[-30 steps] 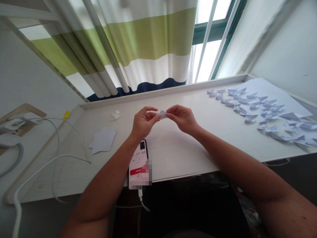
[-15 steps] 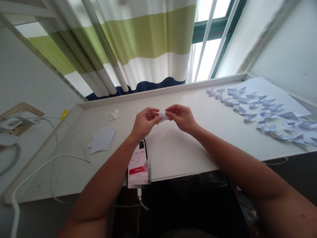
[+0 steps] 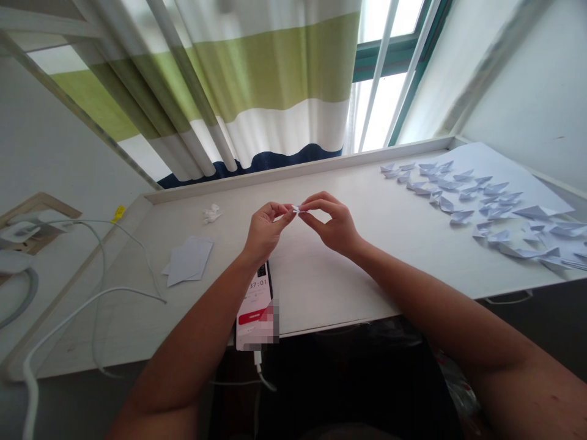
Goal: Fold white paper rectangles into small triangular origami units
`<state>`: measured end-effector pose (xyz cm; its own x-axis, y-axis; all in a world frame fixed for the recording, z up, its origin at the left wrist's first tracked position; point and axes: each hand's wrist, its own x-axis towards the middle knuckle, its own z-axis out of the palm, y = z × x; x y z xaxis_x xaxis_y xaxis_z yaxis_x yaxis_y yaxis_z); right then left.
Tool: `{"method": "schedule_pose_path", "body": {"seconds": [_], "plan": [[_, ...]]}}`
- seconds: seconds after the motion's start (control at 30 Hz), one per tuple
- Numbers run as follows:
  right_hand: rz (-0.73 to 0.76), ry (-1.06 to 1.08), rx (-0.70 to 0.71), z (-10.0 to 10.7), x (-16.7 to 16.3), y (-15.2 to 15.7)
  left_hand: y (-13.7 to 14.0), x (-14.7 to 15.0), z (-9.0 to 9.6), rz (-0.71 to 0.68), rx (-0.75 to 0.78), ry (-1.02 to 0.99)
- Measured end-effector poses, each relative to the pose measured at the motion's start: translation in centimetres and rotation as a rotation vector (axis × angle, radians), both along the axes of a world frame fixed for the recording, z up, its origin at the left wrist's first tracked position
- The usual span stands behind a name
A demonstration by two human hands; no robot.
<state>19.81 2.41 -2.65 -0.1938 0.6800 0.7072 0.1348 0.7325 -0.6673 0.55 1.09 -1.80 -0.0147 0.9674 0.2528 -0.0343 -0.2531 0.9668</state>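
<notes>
Between my two hands, above the middle of the white table, is a small folded piece of white paper (image 3: 296,209). The fingertips of my left hand (image 3: 267,229) pinch its left side. My right hand (image 3: 334,221) pinches the right side between thumb and fingers, which arch apart from the thumb. Most of the paper is hidden by the fingertips, so its exact shape does not show. Several folded paper boats (image 3: 463,189) stand in rows at the right of the table, some on a large white sheet (image 3: 518,165).
Flat paper pieces (image 3: 190,260) lie at the left, with a crumpled tissue (image 3: 211,214) behind them. A phone (image 3: 254,311) on a charging cable (image 3: 259,366) lies under my left forearm at the front edge. White cables (image 3: 98,293) cross the left side. A striped curtain (image 3: 275,67) hangs behind.
The folded paper has been turned and shows less of its surface. My right hand has shifted slightly left, its fingers now arched, and both hands are closer together.
</notes>
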Motion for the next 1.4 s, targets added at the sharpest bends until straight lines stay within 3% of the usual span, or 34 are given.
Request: {"method": "schedule_pose_path", "body": {"seconds": [0.1, 0.3, 0.5, 0.73, 0.9, 1.03, 1.4], "plan": [[-0.061, -0.111, 0.126, -0.2, 0.2, 0.2, -0.2, -0.1, 0.2, -0.048, -0.093, 0.001], [-0.094, -0.221, 0.169, -0.8, 0.6, 0.7, -0.7, -0.1, 1.1, -0.218, -0.132, -0.166], [-0.059, -0.222, 0.189, -1.1, 0.8, 1.1, -0.5, -0.2, 0.7, -0.157, -0.122, -0.178], [0.127, -0.089, 0.034, -0.4, 0.9, 0.5, -0.2, -0.2, 0.8, -0.034, -0.070, -0.203], [0.154, 0.127, -0.265, -0.3, 0.6, 0.8, -0.3, -0.4, 1.0, -0.025, -0.053, -0.155], [0.249, 0.168, -0.445, -0.7, 0.5, 1.4, -0.7, -0.3, 1.2, -0.070, -0.043, -0.065], [0.244, 0.233, -0.403, -0.4, 0.4, 1.2, -0.7, -0.5, 1.0, -0.152, -0.039, 0.088]]}}
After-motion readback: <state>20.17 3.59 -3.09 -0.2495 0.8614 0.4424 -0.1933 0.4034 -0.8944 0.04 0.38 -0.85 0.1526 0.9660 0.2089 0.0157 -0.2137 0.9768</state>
